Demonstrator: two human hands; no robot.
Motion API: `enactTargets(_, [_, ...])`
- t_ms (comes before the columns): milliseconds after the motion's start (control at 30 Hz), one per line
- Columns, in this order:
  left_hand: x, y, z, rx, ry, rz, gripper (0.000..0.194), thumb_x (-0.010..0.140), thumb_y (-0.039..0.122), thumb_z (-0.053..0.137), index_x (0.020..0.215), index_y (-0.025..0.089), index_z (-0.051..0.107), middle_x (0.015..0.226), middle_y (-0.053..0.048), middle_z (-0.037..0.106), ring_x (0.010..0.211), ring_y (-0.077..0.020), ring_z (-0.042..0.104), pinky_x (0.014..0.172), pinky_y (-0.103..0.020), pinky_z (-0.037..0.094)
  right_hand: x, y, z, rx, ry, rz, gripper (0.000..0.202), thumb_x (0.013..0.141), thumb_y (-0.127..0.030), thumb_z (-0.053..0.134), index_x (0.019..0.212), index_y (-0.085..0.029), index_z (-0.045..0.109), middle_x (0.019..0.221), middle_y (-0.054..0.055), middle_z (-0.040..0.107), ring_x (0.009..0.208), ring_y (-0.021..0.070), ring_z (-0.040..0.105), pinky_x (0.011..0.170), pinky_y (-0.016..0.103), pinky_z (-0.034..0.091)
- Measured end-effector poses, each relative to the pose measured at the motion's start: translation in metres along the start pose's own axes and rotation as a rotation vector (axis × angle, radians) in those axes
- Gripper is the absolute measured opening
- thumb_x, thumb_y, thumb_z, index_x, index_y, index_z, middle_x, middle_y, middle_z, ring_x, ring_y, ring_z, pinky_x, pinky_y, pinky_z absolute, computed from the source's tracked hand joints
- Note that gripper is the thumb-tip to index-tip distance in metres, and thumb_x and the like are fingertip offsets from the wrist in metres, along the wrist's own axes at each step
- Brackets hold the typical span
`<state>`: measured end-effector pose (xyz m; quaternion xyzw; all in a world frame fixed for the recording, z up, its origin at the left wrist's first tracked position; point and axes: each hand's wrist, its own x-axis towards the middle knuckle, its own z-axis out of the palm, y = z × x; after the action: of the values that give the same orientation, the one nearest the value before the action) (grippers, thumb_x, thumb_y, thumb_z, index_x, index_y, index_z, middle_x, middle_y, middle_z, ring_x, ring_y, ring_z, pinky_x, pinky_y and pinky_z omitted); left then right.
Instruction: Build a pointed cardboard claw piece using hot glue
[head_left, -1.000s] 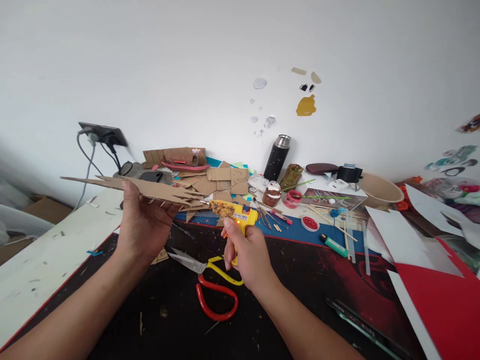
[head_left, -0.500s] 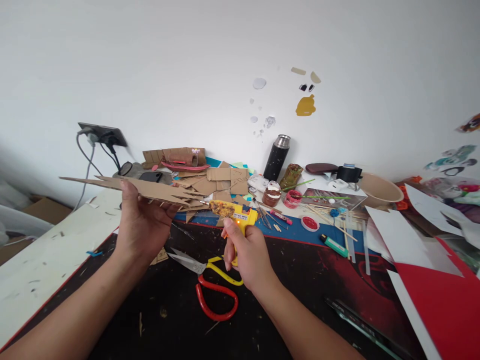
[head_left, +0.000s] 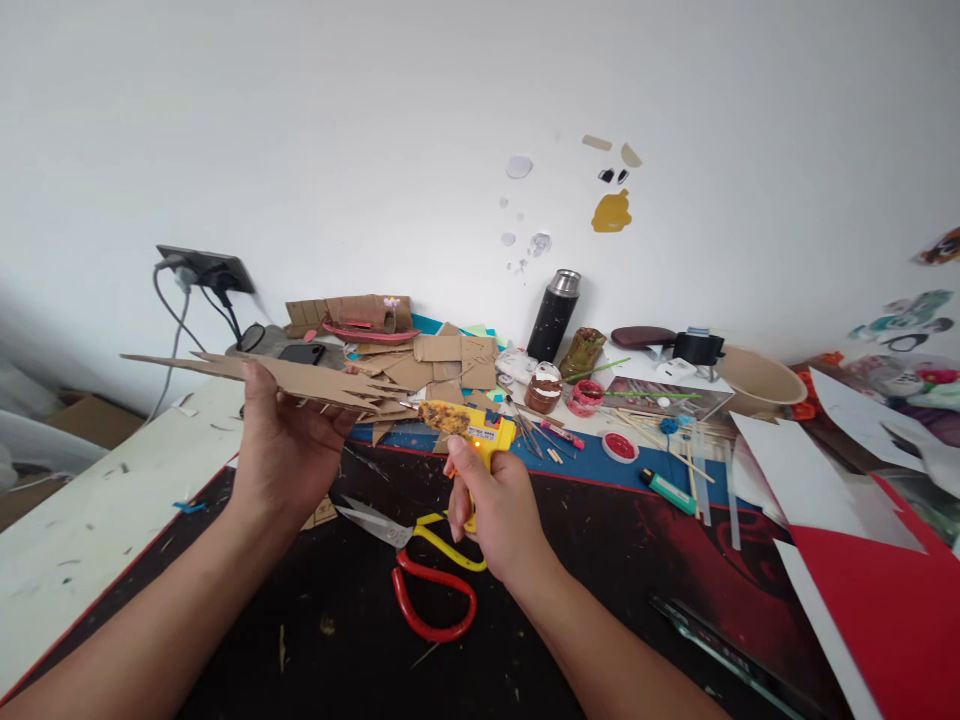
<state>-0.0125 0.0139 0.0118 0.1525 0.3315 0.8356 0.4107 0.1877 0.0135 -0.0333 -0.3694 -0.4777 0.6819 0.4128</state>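
Note:
My left hand grips a long piece of cardboard with jagged, pointed ends, thumb on top and fingers underneath. It is held level above the desk. A yellow hot glue gun, its front crusted with brown residue, is in my right hand. The nozzle points left and lies at the cardboard's right-hand points; whether it touches them I cannot tell. A small light glows on the gun's side. Below and between my hands, scissors with one red and one yellow handle lie on the black mat.
Cardboard scraps are piled at the back, beside a black thermos and paint jars. A teal marker-like stick and thin wooden sticks lie right of centre. Red and white sheets cover the right side. A wall socket with cables is at left.

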Motion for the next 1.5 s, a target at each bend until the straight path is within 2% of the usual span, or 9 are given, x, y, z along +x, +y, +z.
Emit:
enactTargets(133, [0.0017, -0.0023, -0.0051, -0.007, -0.028, 0.007, 0.062, 0.117, 0.065, 0.044, 0.122, 0.018, 0.083, 0.095, -0.006, 0.089, 0.083, -0.0217, 0.086, 0.063, -0.027, 0.07, -0.0011, -0.0015, 0.0006, -0.002, 0.004, 0.009, 0.066, 0.086, -0.085, 0.075, 0.072, -0.023, 0.062, 0.037, -0.005, 0.049, 0.033, 0.01, 0.043, 0.04, 0.022, 0.03])
enactTargets(300, [0.0036, -0.0035, -0.0097, -0.025, -0.05, 0.011, 0.055, 0.109, 0.068, 0.062, 0.121, 0.018, 0.082, 0.098, -0.007, 0.09, 0.086, -0.0236, 0.086, 0.064, -0.029, 0.07, -0.0016, -0.003, 0.0015, 0.002, 0.015, 0.013, 0.066, 0.083, -0.086, 0.076, 0.072, -0.023, 0.06, 0.037, -0.006, 0.048, 0.032, 0.0103, 0.043, 0.04, 0.022, 0.031])
enactTargets(433, [0.003, -0.0025, -0.0071, -0.049, -0.019, -0.019, 0.058, 0.113, 0.068, 0.052, 0.116, 0.019, 0.082, 0.095, -0.006, 0.09, 0.081, -0.0224, 0.086, 0.057, -0.027, 0.067, -0.0015, -0.0042, 0.0017, 0.007, 0.018, 0.021, 0.066, 0.083, -0.087, 0.077, 0.071, -0.024, 0.06, 0.037, -0.005, 0.049, 0.032, 0.0106, 0.044, 0.04, 0.022, 0.031])
enactTargets(500, [0.0025, -0.0021, -0.0058, -0.05, -0.013, -0.02, 0.057, 0.113, 0.068, 0.053, 0.113, 0.019, 0.082, 0.093, -0.006, 0.089, 0.079, -0.0219, 0.086, 0.054, -0.025, 0.065, -0.0015, -0.0044, 0.0016, 0.005, 0.019, 0.023, 0.067, 0.082, -0.087, 0.077, 0.071, -0.024, 0.06, 0.037, -0.005, 0.049, 0.032, 0.0107, 0.044, 0.04, 0.023, 0.03])
enactTargets(600, [0.0018, -0.0016, -0.0052, -0.054, -0.02, -0.018, 0.055, 0.112, 0.068, 0.057, 0.113, 0.019, 0.082, 0.093, -0.005, 0.089, 0.08, -0.0219, 0.086, 0.055, -0.025, 0.066, -0.0016, -0.0041, 0.0013, 0.008, 0.018, 0.018, 0.067, 0.082, -0.088, 0.077, 0.071, -0.024, 0.06, 0.037, -0.005, 0.049, 0.032, 0.0106, 0.044, 0.04, 0.023, 0.03])
enactTargets(767, [0.0009, -0.0005, -0.0052, -0.048, -0.018, -0.025, 0.061, 0.116, 0.067, 0.045, 0.112, 0.018, 0.081, 0.092, -0.005, 0.089, 0.079, -0.0215, 0.086, 0.056, -0.027, 0.067, -0.0015, -0.0032, 0.0014, 0.004, 0.015, 0.013, 0.068, 0.083, -0.088, 0.076, 0.071, -0.023, 0.06, 0.037, -0.006, 0.048, 0.032, 0.0103, 0.044, 0.04, 0.023, 0.031])
enactTargets(1033, [0.0014, -0.0013, -0.0044, -0.033, -0.016, -0.006, 0.065, 0.116, 0.068, 0.041, 0.115, 0.018, 0.082, 0.094, -0.006, 0.089, 0.082, -0.0222, 0.086, 0.059, -0.027, 0.068, -0.0017, -0.0039, 0.0022, -0.002, 0.019, 0.023, 0.068, 0.081, -0.089, 0.076, 0.071, -0.024, 0.059, 0.037, -0.005, 0.048, 0.031, 0.0109, 0.044, 0.039, 0.023, 0.029])
enactTargets(1300, [0.0024, -0.0022, -0.0084, -0.037, -0.038, -0.014, 0.056, 0.111, 0.069, 0.056, 0.112, 0.018, 0.082, 0.093, -0.007, 0.089, 0.081, -0.0225, 0.086, 0.063, -0.026, 0.069, -0.0022, -0.002, 0.0015, -0.007, 0.011, 0.006, 0.066, 0.085, -0.087, 0.074, 0.071, -0.024, 0.06, 0.037, -0.005, 0.048, 0.033, 0.011, 0.044, 0.04, 0.023, 0.031])
enactTargets(1500, [0.0027, -0.0021, -0.0081, -0.046, -0.042, -0.012, 0.057, 0.108, 0.07, 0.064, 0.123, 0.017, 0.082, 0.096, -0.007, 0.09, 0.084, -0.0235, 0.087, 0.06, -0.026, 0.068, -0.0023, -0.0027, 0.0019, -0.016, 0.02, 0.013, 0.066, 0.084, -0.087, 0.074, 0.07, -0.024, 0.06, 0.037, -0.005, 0.048, 0.033, 0.011, 0.043, 0.04, 0.024, 0.03])
